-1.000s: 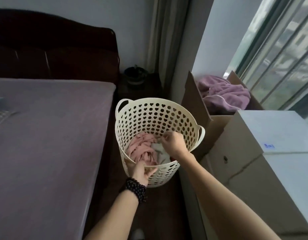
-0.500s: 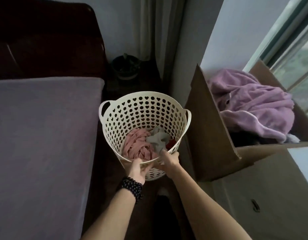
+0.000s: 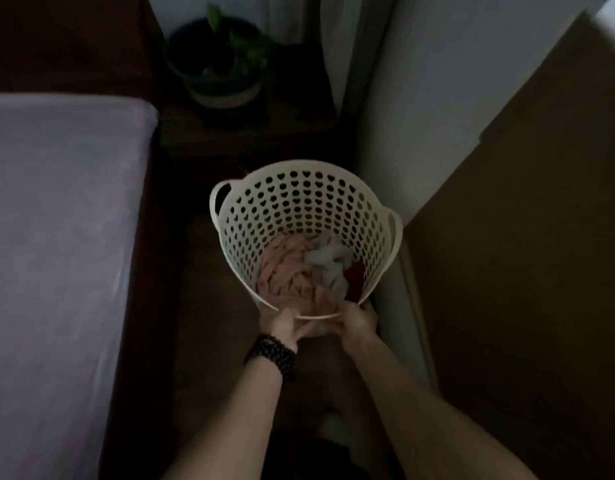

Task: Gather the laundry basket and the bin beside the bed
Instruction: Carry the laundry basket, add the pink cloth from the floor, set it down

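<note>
a: grip first. left hand [image 3: 284,324] and right hand [image 3: 356,318] both closed on the near rim of the laundry basket [image 3: 304,209], close together, fingers curled over the lip. neither is on a side handle.

b: where does the basket sit?

a: on the dark floor [image 3: 209,306], in the narrow strip between the bed [image 3: 56,220] and the white wall [image 3: 420,116]. its right handle looks to be touching or nearly touching the wall; can't tell which. clothes [image 3: 299,271] lie low in the bottom, pink, white, a bit of red.

b: risks?

a: my read: both hands on one edge means a lift would tip the far side down, and the thin rim could flex and slip out. pulling it back could drag the right handle along the wall, or catch the cardboard box [image 3: 524,254] standing just right of it.

b: anything behind?

a: a potted plant [image 3: 223,60] on a dark nightstand [image 3: 250,129], well apart from the basket, so only a forward shove would trouble it. light is poor. no bin in view, so that half is not yet done.
</note>
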A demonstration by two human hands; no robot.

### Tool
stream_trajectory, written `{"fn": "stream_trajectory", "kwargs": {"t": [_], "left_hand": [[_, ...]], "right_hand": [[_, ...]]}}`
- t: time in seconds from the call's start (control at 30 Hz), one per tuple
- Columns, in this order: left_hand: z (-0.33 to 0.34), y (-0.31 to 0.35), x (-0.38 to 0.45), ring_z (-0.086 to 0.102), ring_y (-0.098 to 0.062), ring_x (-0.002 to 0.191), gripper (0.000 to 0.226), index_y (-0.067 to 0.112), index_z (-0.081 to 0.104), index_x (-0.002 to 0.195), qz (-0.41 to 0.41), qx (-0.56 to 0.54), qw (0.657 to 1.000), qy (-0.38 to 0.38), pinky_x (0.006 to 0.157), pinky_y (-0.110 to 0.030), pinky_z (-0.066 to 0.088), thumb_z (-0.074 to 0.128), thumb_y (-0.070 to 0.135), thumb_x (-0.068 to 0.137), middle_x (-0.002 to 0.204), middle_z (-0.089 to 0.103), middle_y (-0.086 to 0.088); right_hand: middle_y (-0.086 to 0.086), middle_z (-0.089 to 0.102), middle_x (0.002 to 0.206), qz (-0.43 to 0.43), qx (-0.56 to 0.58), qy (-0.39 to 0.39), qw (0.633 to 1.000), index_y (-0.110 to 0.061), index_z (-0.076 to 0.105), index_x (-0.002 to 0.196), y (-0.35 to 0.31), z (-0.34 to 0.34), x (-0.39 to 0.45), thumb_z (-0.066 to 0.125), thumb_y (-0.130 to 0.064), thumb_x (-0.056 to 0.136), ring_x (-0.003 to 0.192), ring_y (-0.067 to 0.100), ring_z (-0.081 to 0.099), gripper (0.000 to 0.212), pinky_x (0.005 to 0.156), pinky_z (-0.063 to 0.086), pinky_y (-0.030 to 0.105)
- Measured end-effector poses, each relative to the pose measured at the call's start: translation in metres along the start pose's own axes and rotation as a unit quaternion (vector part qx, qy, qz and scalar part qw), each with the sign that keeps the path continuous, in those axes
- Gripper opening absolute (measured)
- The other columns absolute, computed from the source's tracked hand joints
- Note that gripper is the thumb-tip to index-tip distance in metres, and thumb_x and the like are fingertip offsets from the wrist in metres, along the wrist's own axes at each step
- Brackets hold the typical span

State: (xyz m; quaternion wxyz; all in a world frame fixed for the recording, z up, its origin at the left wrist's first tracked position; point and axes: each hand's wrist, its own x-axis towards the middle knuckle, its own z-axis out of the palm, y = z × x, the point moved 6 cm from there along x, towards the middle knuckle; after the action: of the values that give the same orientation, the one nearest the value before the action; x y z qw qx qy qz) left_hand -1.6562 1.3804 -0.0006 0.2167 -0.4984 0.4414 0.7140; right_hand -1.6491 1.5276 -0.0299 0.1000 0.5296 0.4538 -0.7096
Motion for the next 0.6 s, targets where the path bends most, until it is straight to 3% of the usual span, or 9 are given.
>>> {"fn": "stream_trajectory", "kwargs": {"t": [0.07,0.13,0.2,0.27,0.33,0.4,0.47,0.5,0.6], "left_hand": [[0.015,-0.003,0.049,0.056,-0.041,0.126,0.054,0.009,0.050,0.144,0.005,0.004,1.000,-0.006,0.103,-0.055,0.049,0.044,-0.014,0.095,0.137,0.057,-0.020],[0.030,-0.011,0.096,0.058,-0.041,0.126,0.051,0.015,0.054,0.137,0.008,0.015,1.000,-0.017,0.103,-0.056,0.050,0.044,-0.013,0.096,0.133,0.060,-0.016],[0.044,-0.015,0.126,0.062,-0.037,0.117,0.034,0.015,0.063,0.111,-0.004,0.023,0.999,-0.037,0.101,-0.053,0.052,0.044,-0.010,0.098,0.119,0.065,-0.012],[0.053,-0.020,0.159,0.066,-0.031,0.098,0.031,0.018,0.065,0.092,-0.014,0.021,0.999,-0.046,0.096,-0.048,0.056,0.048,-0.007,0.099,0.103,0.069,-0.008],[0.058,-0.026,0.188,0.066,-0.025,0.087,0.034,0.024,0.064,0.088,-0.019,0.013,0.999,-0.044,0.091,-0.043,0.058,0.052,-0.006,0.098,0.093,0.069,-0.005],[0.064,-0.031,0.210,0.066,-0.024,0.082,0.031,0.023,0.064,0.087,-0.033,0.015,0.998,-0.049,0.071,-0.034,0.063,0.052,-0.003,0.099,0.090,0.069,-0.006],[0.069,-0.033,0.222,0.066,-0.025,0.081,0.024,0.018,0.066,0.090,-0.048,0.010,0.998,-0.050,0.056,-0.028,0.062,0.053,0.001,0.100,0.090,0.069,-0.009],[0.072,-0.033,0.227,0.066,-0.026,0.083,0.019,0.015,0.068,0.097,-0.051,0.012,0.997,-0.054,0.057,-0.028,0.063,0.054,0.003,0.101,0.093,0.069,-0.010],[0.070,-0.032,0.234,0.065,-0.029,0.103,0.033,0.014,0.061,0.132,-0.045,0.026,0.997,-0.063,0.082,-0.035,0.059,0.057,0.006,0.100,0.112,0.069,-0.012]], "right_hand": [[0.017,0.070,0.129,-0.008,0.008,0.003,1.000,-0.016,0.060,0.141,0.003,0.007,0.049,0.074,-0.007,0.082,0.112,0.041,0.069,0.061,0.063,0.065,0.044],[0.018,0.069,0.129,-0.011,0.013,0.006,1.000,-0.015,0.060,0.141,0.008,0.012,0.097,0.068,-0.004,0.085,0.108,0.039,0.070,0.057,0.050,0.061,0.035],[0.018,0.068,0.129,-0.011,0.024,0.006,1.000,-0.016,0.059,0.142,0.011,0.017,0.131,0.066,-0.003,0.088,0.096,0.034,0.070,0.055,0.049,0.060,0.034],[0.016,0.069,0.127,-0.014,0.043,0.005,0.999,-0.018,0.059,0.142,0.014,0.022,0.162,0.069,-0.008,0.090,0.090,0.028,0.070,0.053,0.052,0.062,0.035],[0.009,0.071,0.117,-0.018,0.048,-0.003,0.999,-0.019,0.060,0.141,0.015,0.027,0.183,0.071,-0.013,0.092,0.091,0.024,0.071,0.051,0.055,0.062,0.034],[0.004,0.071,0.106,-0.023,0.045,-0.004,0.999,-0.017,0.061,0.139,0.014,0.028,0.207,0.063,-0.004,0.092,0.088,0.023,0.070,0.048,0.054,0.062,0.033],[0.007,0.070,0.106,-0.019,0.041,0.004,0.999,-0.013,0.060,0.139,0.011,0.026,0.221,0.055,0.006,0.091,0.085,0.024,0.069,0.051,0.053,0.062,0.034],[0.010,0.069,0.109,-0.016,0.035,0.006,0.999,-0.010,0.059,0.140,0.009,0.026,0.226,0.053,0.009,0.091,0.083,0.024,0.068,0.053,0.052,0.062,0.034],[0.016,0.066,0.119,-0.013,0.016,0.007,1.000,-0.007,0.056,0.141,0.008,0.029,0.227,0.055,0.009,0.091,0.083,0.023,0.067,0.054,0.050,0.061,0.033]]}}
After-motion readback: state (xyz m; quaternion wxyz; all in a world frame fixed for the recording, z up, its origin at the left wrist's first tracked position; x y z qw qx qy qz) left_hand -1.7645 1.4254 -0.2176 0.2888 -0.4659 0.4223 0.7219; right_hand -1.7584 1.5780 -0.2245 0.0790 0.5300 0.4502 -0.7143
